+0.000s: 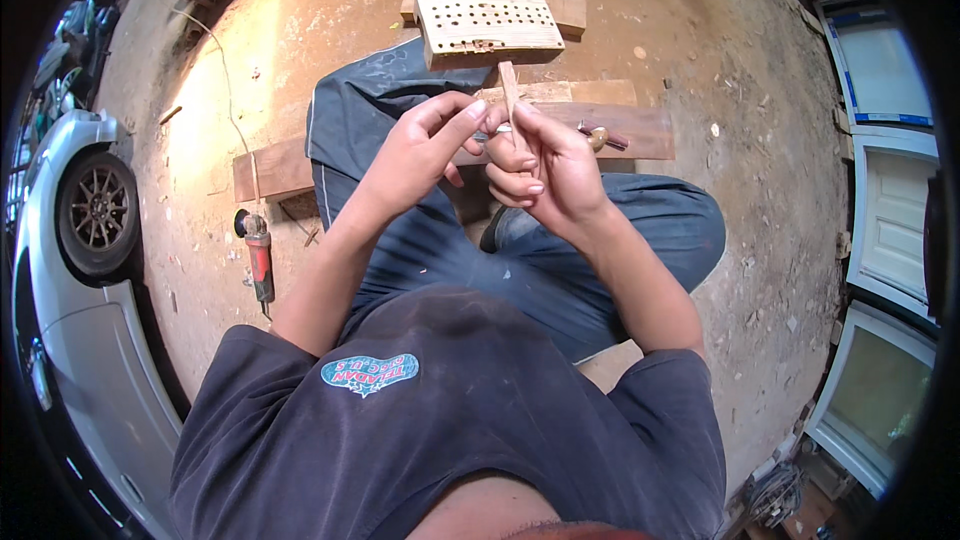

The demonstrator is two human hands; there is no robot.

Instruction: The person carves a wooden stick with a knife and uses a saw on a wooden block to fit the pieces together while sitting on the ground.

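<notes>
My right hand [545, 162] is closed, its thumb along a thin wooden stick [508, 86] that points up and away from me. Close beside it, my left hand [425, 145] has its thumb and forefinger together, their tips meeting the right fingers. Whatever may be between those tips is hidden. A tool's rounded wooden handle end [598, 138] shows just past the right hand; I cannot tell whether it is held or lies on the plank. Beyond the hands, a pale wooden block [490, 22] with rows of drilled holes rests on a board.
A brown plank [640, 130] lies across the floor in front of my crossed legs, with another plank end [270, 170] to the left. A red and grey angle grinder [260, 258] lies at left. A car [85, 230] stands far left; framed panels [893, 210] lean along the right.
</notes>
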